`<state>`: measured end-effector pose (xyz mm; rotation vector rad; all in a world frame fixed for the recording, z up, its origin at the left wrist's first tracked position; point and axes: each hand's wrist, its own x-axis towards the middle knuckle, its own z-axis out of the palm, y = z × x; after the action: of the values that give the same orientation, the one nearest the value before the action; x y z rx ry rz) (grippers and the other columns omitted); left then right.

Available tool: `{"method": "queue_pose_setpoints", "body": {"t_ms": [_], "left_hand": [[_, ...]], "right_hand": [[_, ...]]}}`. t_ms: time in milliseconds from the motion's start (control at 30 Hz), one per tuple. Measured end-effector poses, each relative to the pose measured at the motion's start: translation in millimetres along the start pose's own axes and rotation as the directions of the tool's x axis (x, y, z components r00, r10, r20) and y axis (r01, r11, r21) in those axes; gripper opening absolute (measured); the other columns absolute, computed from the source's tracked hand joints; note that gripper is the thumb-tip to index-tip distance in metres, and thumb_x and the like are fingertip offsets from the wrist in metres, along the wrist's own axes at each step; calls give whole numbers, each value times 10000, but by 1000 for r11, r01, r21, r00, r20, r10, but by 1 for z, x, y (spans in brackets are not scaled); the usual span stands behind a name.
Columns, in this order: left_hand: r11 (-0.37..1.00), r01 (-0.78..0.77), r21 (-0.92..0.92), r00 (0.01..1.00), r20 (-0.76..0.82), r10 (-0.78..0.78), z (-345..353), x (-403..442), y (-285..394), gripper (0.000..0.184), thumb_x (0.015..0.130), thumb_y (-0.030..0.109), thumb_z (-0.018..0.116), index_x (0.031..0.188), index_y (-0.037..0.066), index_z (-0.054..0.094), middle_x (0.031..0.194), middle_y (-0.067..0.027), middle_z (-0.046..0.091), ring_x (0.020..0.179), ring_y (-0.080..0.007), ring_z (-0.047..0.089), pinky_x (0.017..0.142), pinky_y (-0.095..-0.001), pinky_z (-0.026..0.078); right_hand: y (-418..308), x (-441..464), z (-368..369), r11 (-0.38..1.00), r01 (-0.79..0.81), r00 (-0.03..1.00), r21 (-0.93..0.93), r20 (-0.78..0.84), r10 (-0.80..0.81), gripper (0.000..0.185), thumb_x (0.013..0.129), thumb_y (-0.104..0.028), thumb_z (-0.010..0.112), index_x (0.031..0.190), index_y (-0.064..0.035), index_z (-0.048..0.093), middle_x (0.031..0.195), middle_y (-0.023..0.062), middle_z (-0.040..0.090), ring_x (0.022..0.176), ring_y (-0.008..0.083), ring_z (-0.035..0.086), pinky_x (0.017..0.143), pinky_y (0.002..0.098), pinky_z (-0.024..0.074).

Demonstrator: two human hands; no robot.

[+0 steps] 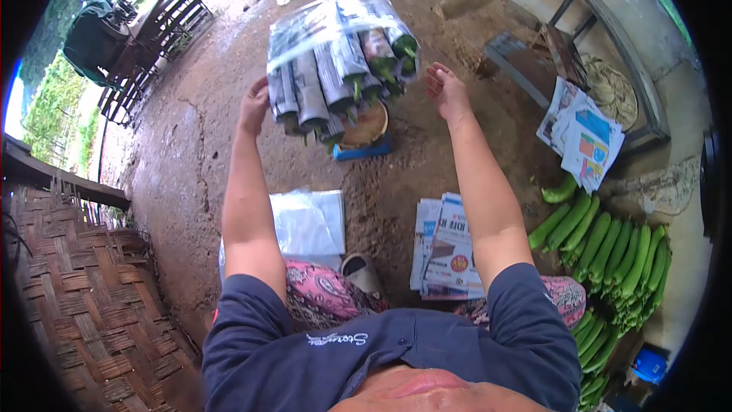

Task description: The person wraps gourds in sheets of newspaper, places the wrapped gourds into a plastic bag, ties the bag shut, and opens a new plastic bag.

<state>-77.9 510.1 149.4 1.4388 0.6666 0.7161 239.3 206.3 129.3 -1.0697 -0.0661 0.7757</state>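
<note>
A clear plastic bag [328,61] holds several green gourds wrapped in newspaper, their stem ends pointing toward me. It sits above a round scale [364,128] with a blue base, which it partly covers. My left hand [255,103] is at the bag's left side; its fingers are partly hidden behind the edge, so its grip is unclear. On the right, my right hand [446,90] is apart from the bag, fingers spread and holding nothing.
Plastic bags [309,221] and newspapers [450,252] lie near my knees. Unwrapped green gourds [618,252] are piled at the right, below more newspaper [583,133] and a wooden frame [656,118]. A woven panel [91,297] stands at the left.
</note>
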Motion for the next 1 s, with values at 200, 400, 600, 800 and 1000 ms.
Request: {"method": "queue_pose_setpoints", "body": {"t_ms": [200,400,600,800,1000], "left_hand": [[991,-49,-126,996,66,58,9,2,-12,322,829,24,617,1142,10,543,970,-33,627,853,-89,595,774,-229,488],[990,-28,-135,994,102,42,-2,9,-34,228,836,32,603,1064,25,596,930,-2,639,825,-84,595,739,-236,487],[978,2,-207,990,136,27,10,-7,-24,239,825,17,596,1063,10,614,975,-25,661,840,-95,617,781,-248,495],[954,-151,-259,987,-101,129,31,-19,-42,162,825,44,587,981,51,543,932,-28,606,812,-110,585,742,-273,508],[911,-400,-102,839,-441,319,7,22,-125,134,937,211,461,891,85,467,819,-38,547,706,-150,552,695,-326,516]], "right_hand": [[8,71,34,966,229,947,-121,258,-192,368,921,-93,506,1288,-66,487,1177,24,586,968,107,576,780,260,465],[-4,85,51,968,248,917,-43,334,-220,408,882,-135,581,1265,-19,502,1158,62,601,1001,146,588,863,264,467],[-22,100,54,719,514,840,-467,445,-312,347,807,-250,671,1066,-27,615,993,64,648,895,149,607,758,273,483],[-10,91,60,546,640,748,-541,277,-602,257,770,-282,684,827,-33,661,766,91,658,675,154,618,643,293,487],[11,68,75,653,628,714,-424,-21,-700,132,818,-158,639,785,-31,651,703,92,644,630,166,606,619,308,478]]}}
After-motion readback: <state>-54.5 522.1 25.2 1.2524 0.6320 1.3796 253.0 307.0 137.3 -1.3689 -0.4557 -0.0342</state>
